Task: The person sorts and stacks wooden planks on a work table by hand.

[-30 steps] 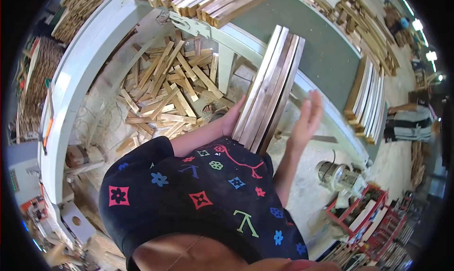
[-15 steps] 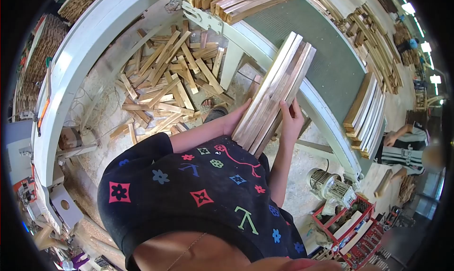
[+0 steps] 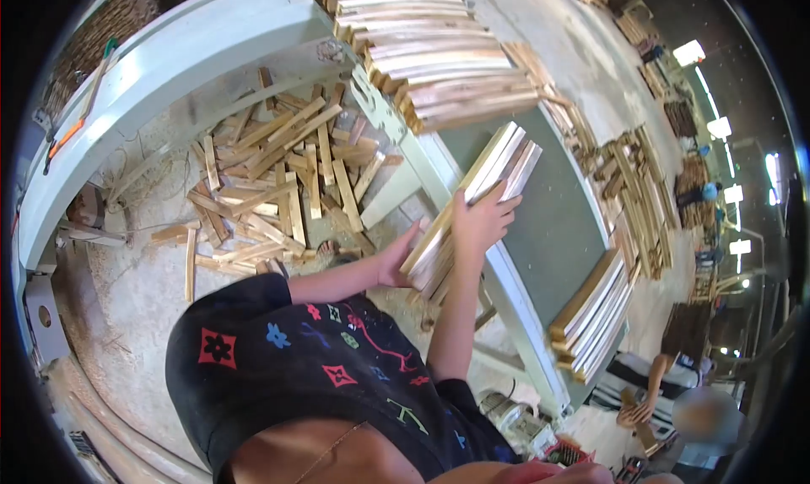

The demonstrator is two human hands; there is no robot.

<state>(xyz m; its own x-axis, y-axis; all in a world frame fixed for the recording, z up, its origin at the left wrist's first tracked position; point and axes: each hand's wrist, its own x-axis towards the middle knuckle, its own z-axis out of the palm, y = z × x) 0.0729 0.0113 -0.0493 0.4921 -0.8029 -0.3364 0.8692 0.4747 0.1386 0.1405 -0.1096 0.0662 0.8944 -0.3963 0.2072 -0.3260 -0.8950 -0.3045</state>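
A bundle of several wooden strips [image 3: 440, 235] is held at a slant in front of my chest, its far end over the edge of the green conveyor belt [image 3: 540, 193]. My right hand [image 3: 484, 221] lies across the upper face of the bundle, fingers wrapped over its right side. At the near end, my left hand [image 3: 398, 258] grips the lower left side, with some of its fingers hidden by the wood. Rows of stacked strips [image 3: 447, 54] lie on the belt beyond the bundle, and a smaller stack [image 3: 595, 315] sits at its right end.
Loose wood offcuts [image 3: 278, 184] are heaped on the floor to the left, beside a curved pale machine frame [image 3: 160, 58]. A co-worker [image 3: 641, 391] at the lower right holds a wooden piece. More wood piles [image 3: 633, 197] stand behind the belt. A motor [image 3: 515, 421] is below.
My right hand has moved from the bundle's right edge to over its top. The bundle has tilted and turned, and the view has swung right. The co-worker's hands have come together on a wooden piece.
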